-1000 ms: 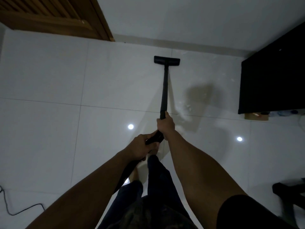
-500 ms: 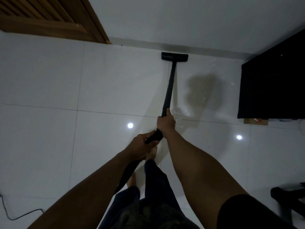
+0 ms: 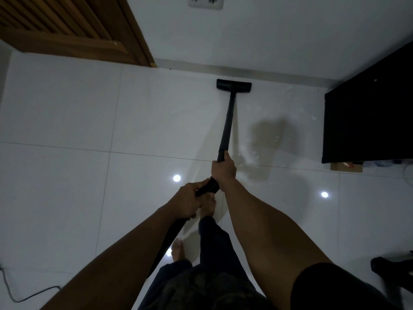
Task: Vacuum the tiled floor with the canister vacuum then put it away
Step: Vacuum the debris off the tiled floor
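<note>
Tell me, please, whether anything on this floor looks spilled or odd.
A darker, dull patch marks the glossy tile right of the vacuum wand, with pale specks around it; it could be a stain or only a reflection.

Dim, wide-angle-warped view; two ceiling-light glares point(image 3: 176, 178) and soft shadows on the glossy tiled floor point(image 3: 67, 113).

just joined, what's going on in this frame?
A person is vacuuming the tiled floor. The right hand grips the black wand partway down. The left hand holds the handle behind it, where the hose trails off. The floor head sits on the tile close to the wall, between the wooden door and the black cabinet.
</note>
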Demonstrator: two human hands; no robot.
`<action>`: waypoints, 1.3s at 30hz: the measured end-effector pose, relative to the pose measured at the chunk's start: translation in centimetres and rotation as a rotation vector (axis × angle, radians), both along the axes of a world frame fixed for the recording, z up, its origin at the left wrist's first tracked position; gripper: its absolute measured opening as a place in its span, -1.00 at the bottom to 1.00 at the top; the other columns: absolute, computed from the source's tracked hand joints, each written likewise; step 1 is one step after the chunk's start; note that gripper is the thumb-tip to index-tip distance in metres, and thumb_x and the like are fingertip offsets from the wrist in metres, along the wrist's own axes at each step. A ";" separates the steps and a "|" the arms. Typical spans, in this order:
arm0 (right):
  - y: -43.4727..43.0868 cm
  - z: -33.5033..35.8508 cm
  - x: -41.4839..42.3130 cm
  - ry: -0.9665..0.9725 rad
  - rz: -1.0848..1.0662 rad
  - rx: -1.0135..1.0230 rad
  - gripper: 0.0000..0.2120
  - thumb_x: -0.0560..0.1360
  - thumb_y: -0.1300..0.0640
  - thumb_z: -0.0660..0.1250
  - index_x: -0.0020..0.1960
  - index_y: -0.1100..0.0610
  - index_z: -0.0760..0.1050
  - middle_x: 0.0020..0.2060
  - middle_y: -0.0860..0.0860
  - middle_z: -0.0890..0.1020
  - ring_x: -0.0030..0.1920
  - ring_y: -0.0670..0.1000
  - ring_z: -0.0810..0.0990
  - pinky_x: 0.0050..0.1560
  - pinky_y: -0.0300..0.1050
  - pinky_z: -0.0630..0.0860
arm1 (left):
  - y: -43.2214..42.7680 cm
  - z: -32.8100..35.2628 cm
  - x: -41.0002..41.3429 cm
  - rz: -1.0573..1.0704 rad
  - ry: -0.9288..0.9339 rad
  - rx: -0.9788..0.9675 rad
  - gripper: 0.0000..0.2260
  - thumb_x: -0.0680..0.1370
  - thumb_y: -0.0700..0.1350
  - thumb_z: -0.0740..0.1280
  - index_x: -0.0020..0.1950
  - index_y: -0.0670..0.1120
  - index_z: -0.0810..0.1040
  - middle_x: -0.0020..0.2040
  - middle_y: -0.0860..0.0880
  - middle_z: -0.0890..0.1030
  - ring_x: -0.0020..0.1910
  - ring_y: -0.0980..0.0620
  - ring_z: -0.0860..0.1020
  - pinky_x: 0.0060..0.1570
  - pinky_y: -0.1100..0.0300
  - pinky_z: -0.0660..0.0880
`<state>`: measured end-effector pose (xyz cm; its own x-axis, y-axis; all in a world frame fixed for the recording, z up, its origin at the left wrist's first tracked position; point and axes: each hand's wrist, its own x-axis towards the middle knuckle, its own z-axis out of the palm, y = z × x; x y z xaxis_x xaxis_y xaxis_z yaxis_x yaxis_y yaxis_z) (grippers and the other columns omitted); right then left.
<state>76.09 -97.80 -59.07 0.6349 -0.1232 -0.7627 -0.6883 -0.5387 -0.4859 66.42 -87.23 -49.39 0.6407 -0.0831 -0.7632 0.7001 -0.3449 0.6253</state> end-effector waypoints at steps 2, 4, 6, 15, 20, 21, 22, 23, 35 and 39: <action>0.2 0.2 -2.6 -0.022 -0.007 -0.005 -0.37 0.61 0.16 0.22 0.62 -0.04 0.10 0.29 0.11 0.54 -0.06 0.00 0.52 -0.07 -0.13 0.55 | 0.3 0.1 -2.3 -0.025 0.010 0.016 -0.55 0.65 -0.02 0.30 0.53 0.09 0.31 -0.29 -0.07 0.56 -0.58 0.15 0.45 -0.54 0.22 0.47; 0.2 0.6 -5.4 -0.023 -0.012 -0.009 -0.37 0.61 0.16 0.22 0.62 -0.04 0.11 0.28 0.10 0.54 -0.02 0.02 0.54 -0.01 -0.11 0.56 | 0.4 0.3 -5.1 -0.056 0.022 0.027 -0.55 0.66 -0.03 0.29 0.54 0.09 0.31 -0.27 -0.08 0.56 -0.57 0.13 0.47 -0.54 0.23 0.47; 0.2 1.2 -9.1 -0.041 -0.011 -0.006 -0.37 0.60 0.15 0.23 0.62 -0.04 0.11 0.29 0.10 0.54 0.08 0.08 0.58 0.12 -0.03 0.58 | 0.7 1.2 -8.6 -0.087 0.013 0.024 -0.57 0.65 -0.02 0.30 0.52 0.05 0.35 -0.26 -0.11 0.55 -0.56 0.11 0.47 -0.54 0.25 0.47; -1.3 3.7 -26.6 -0.188 -0.051 -0.021 -0.39 0.59 0.10 0.28 0.60 -0.02 0.18 0.32 0.06 0.55 0.21 0.12 0.59 0.26 0.03 0.53 | -0.2 3.2 -26.0 -0.130 -0.075 -0.008 -0.61 0.64 -0.01 0.32 0.47 0.00 0.43 -0.26 -0.12 0.52 -0.54 0.12 0.46 -0.48 0.17 0.51; -2.8 5.4 -37.8 -0.188 -0.062 -0.021 -0.41 0.61 0.02 0.28 0.60 -0.01 0.19 0.27 0.10 0.58 0.15 0.14 0.62 0.18 0.03 0.57 | -1.2 4.6 -36.6 -0.200 -0.142 -0.008 -0.66 0.64 -0.04 0.33 0.42 0.02 0.49 -0.36 0.10 0.55 -0.51 0.27 0.47 -0.38 0.31 0.48; -3.4 5.9 -39.9 -0.186 -0.048 -0.028 -0.42 0.62 0.01 0.27 0.60 0.01 0.19 0.27 0.10 0.57 0.18 0.14 0.59 0.19 -0.01 0.55 | -1.6 4.9 -38.6 -0.206 -0.150 -0.011 -0.65 0.64 -0.05 0.33 0.43 0.02 0.48 -0.39 0.15 0.54 -0.54 0.29 0.46 -0.39 0.36 0.43; -3.8 6.1 -41.7 -0.180 -0.049 -0.029 -0.42 0.63 0.00 0.26 0.60 0.03 0.19 0.29 0.11 0.56 0.21 0.14 0.58 0.20 -0.03 0.53 | -2.0 5.2 -40.4 -0.210 -0.156 -0.011 -0.65 0.64 -0.05 0.33 0.44 0.02 0.48 -0.42 0.17 0.52 -0.54 0.29 0.45 -0.38 0.36 0.42; -4.4 6.7 -43.6 -0.178 -0.054 -0.024 -0.43 0.64 0.00 0.25 0.60 0.03 0.19 0.30 0.11 0.56 0.23 0.14 0.56 0.22 -0.04 0.51 | -2.5 5.4 -42.4 -0.212 -0.168 -0.008 -0.64 0.64 -0.04 0.33 0.44 0.02 0.47 -0.42 0.16 0.51 -0.52 0.28 0.45 -0.36 0.34 0.42; -12.4 8.2 -64.5 -0.132 -0.069 0.010 -0.41 0.61 0.09 0.25 0.60 -0.05 0.16 0.26 0.08 0.56 -0.05 0.02 0.51 -0.24 -0.21 0.44 | -9.7 3.2 -63.4 -0.317 -0.143 0.080 -0.51 0.51 0.37 0.28 0.37 0.20 0.43 0.38 -0.42 0.32 0.34 -0.33 0.42 0.28 -0.06 0.49; -16.5 8.6 -73.8 -0.119 -0.088 0.004 -0.41 0.60 0.10 0.26 0.59 -0.03 0.19 0.23 0.08 0.57 -0.03 0.03 0.52 -0.11 -0.15 0.45 | -13.5 6.0 -71.8 -0.289 -0.114 -0.009 -0.53 0.59 0.14 0.34 0.49 0.20 0.37 0.19 -0.19 0.63 0.11 -0.16 0.64 0.13 -0.10 0.60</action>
<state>2.31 -114.28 -50.47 0.7075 -0.1792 -0.6836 -0.6702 -0.4771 -0.5686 -5.37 -100.75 -43.42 0.6709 -0.2803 -0.6865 0.4994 -0.5136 0.6977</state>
